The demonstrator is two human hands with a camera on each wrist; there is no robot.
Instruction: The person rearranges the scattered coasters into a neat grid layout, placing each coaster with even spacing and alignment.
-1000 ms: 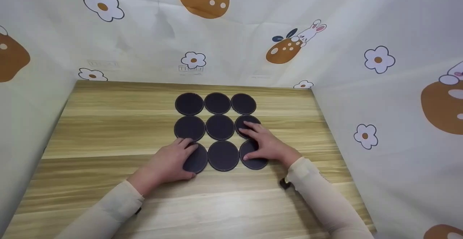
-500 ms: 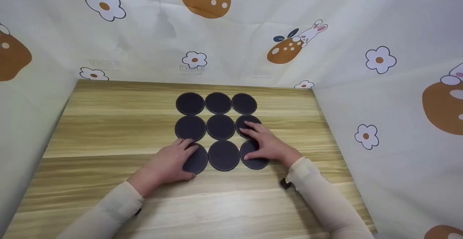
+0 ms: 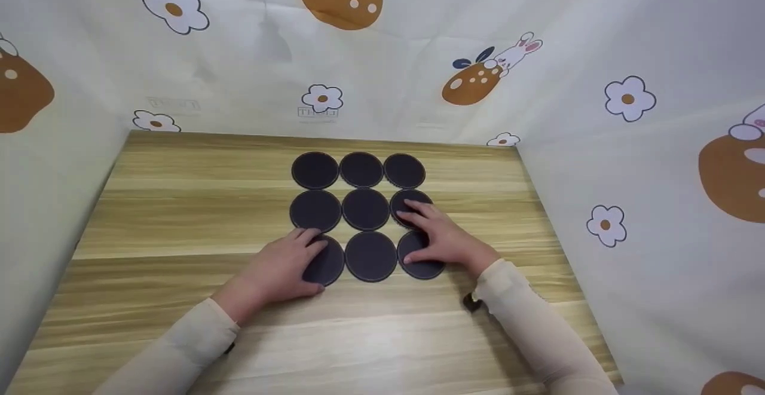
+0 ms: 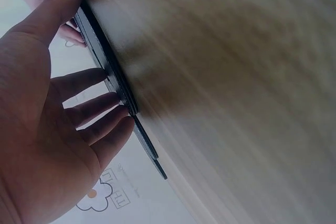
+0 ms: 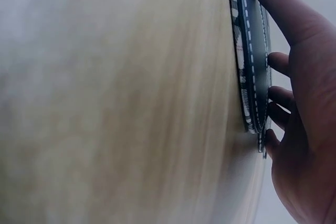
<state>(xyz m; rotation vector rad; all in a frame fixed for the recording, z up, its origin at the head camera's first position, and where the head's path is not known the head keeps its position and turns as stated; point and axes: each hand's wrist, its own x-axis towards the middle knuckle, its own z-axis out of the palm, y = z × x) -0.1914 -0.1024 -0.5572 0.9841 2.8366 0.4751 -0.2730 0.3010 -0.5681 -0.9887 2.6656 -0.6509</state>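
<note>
Round black coasters lie flat in three rows of three on the wood-grain table. My left hand [image 3: 281, 269] rests at the left side of the front-left coaster [image 3: 329, 260], thumb at its near edge and fingers at its far edge. In the left wrist view, the thumb and fingertips touch the dark coaster rims [image 4: 113, 59]. My right hand [image 3: 442, 236] lies spread over the right column. Its thumb is on the front-right coaster [image 3: 421, 269], its fingers over the middle-right coaster [image 3: 412, 194]. White stitching and a patterned side show on a coaster [image 5: 254, 61] in the right wrist view.
The wooden table [image 3: 179, 204] extends on all sides of the coasters. Pale cloth [image 3: 239, 72] printed with flowers, orange carrot-like shapes and a rabbit stands behind and at both sides. The front-middle coaster [image 3: 370, 256] sits between the hands.
Both hands and the coasters keep their places. Only the head view shifts very slightly.
</note>
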